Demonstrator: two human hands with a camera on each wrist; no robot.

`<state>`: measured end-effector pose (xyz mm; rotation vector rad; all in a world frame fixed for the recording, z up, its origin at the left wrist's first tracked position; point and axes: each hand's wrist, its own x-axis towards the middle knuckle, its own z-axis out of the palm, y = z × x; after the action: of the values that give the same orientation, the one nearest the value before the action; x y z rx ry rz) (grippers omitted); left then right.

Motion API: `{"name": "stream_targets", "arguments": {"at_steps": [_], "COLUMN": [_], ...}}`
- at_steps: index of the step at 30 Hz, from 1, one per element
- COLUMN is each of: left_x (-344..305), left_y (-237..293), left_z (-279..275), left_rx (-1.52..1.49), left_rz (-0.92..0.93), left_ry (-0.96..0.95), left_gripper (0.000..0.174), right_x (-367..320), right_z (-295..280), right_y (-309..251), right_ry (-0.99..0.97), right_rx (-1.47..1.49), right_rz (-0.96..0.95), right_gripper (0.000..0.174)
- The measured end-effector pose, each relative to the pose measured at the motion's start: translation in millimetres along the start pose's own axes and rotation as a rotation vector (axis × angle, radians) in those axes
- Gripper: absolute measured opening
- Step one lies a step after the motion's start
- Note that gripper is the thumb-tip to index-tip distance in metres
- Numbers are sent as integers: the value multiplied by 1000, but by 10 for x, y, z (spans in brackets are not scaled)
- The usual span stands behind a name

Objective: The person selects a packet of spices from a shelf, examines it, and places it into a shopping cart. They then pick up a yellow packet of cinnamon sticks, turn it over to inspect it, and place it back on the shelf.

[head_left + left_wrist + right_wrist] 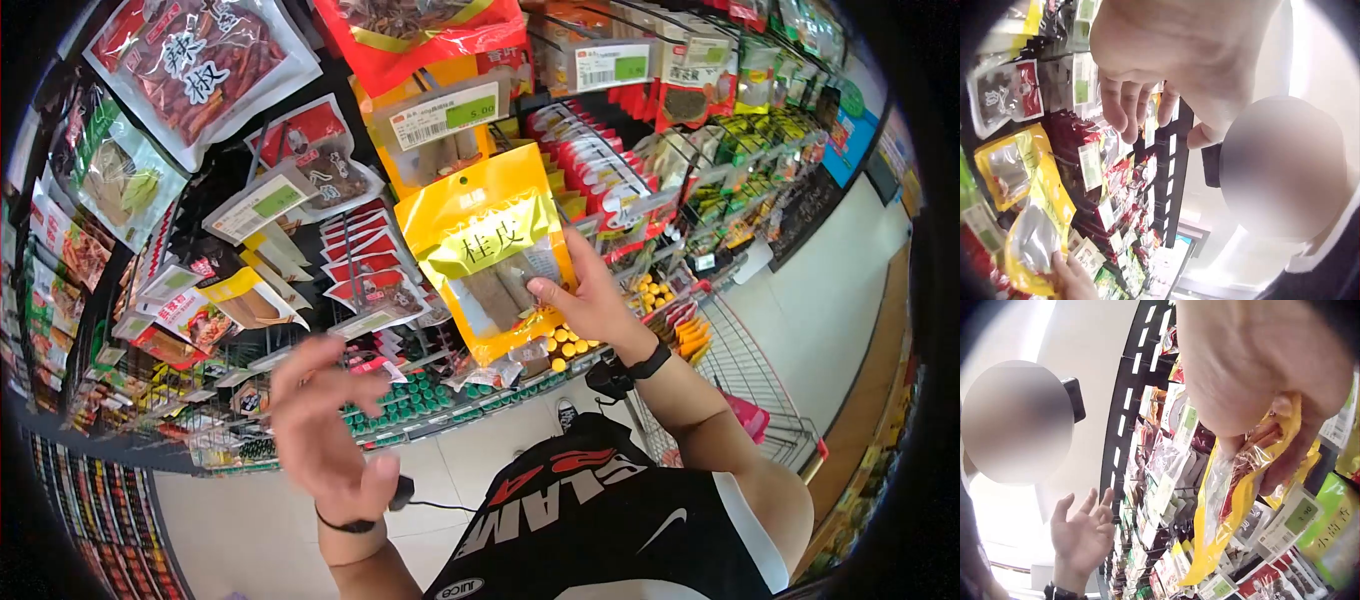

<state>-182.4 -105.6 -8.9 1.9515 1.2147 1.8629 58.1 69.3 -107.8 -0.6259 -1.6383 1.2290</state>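
Note:
In the head view my right hand [600, 305] pinches the lower right side of a yellow packet of cinnamon bark [490, 295], its thumb lying across the clear window. The packet tilts in front of the hanging spice bags; from the right wrist view it shows edge-on as a yellow pouch [1216, 506], its far fingers partly hidden. My left hand [330, 430] is raised to the left of the packet, holding nothing, fingers loosely bent and blurred. The left wrist view shows the left hand [1179, 62] with fingers hanging apart from the shelf goods.
A large bag of dried chillies [195, 70] hangs at the upper left. Price tags [450, 115] stick out on hooks among rows of bags. Green-capped bottles [400, 400] line the lower shelf. To the right stands a wire shopping cart [745, 350].

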Motion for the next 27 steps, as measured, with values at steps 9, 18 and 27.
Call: {"name": "stream_targets", "arguments": {"at_steps": [9, 18, 27], "left_x": [969, 1105, 1160], "left_y": [-195, -255, -293], "left_z": [663, 745, 801], "left_rx": [47, -32, -49], "left_rz": [-103, 9, 44], "left_ry": [-146, -22, 0], "left_gripper": [56, 56, 64], "right_x": [295, 441, 594], "right_z": [-60, -200, -119], "right_y": [53, 15, -102], "right_ry": [25, -28, -17], "right_rx": [-86, -137, -25], "right_rz": [-199, -241, -305], "right_gripper": [48, 42, 42]}}
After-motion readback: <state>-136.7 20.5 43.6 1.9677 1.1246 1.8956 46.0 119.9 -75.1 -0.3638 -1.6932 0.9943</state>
